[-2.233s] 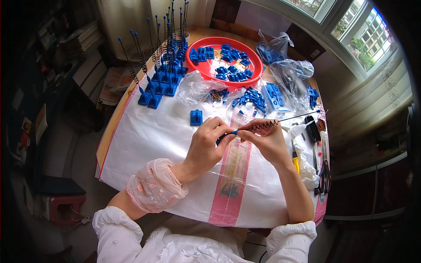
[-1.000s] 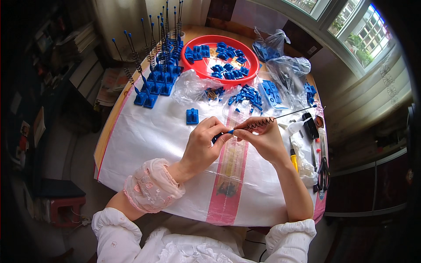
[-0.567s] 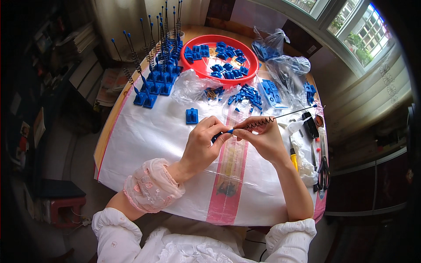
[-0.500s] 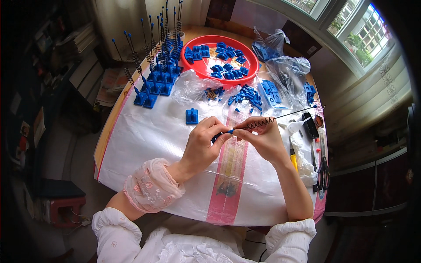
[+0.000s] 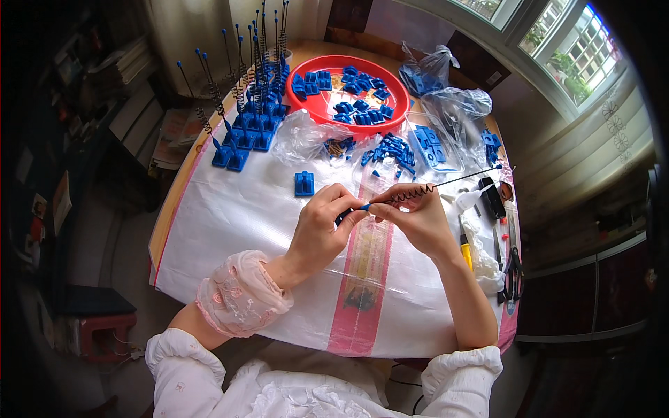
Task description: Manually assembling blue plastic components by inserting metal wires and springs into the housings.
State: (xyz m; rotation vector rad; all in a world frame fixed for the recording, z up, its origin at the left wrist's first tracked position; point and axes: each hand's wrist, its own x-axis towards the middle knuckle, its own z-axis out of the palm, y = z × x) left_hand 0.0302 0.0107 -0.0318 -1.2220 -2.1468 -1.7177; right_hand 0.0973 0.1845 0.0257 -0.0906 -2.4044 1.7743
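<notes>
Nearest: white sleeves (image 5: 187, 366) at the lower edge; a pink embroidered cuff (image 5: 244, 294) sits around the left forearm. Beside the right forearm, at the table's right side, lie dark-handled scissors (image 5: 513, 275) and a yellow-handled tool (image 5: 466, 255).

Mid-table: both hands close together above the white table cover (image 5: 244, 223). Left hand (image 5: 324, 217): thumb and forefinger pinching the blue end piece (image 5: 364, 207), other fingers curled, part of it hidden. Right hand (image 5: 418, 214): thumb and forefinger closed where the blue meets a black coiled rod (image 5: 412, 196), which slants up rightward past the knuckles to a blue tip.

Just beyond the left hand, one blue block (image 5: 304, 183) stands alone. Farther: loose small blue parts (image 5: 391, 152), a crumpled clear bag (image 5: 301, 141); to the left, rows of blue bases (image 5: 238, 160) bearing upright coiled rods. Farther still, a red basin (image 5: 380, 129) holds more blue pieces.
</notes>
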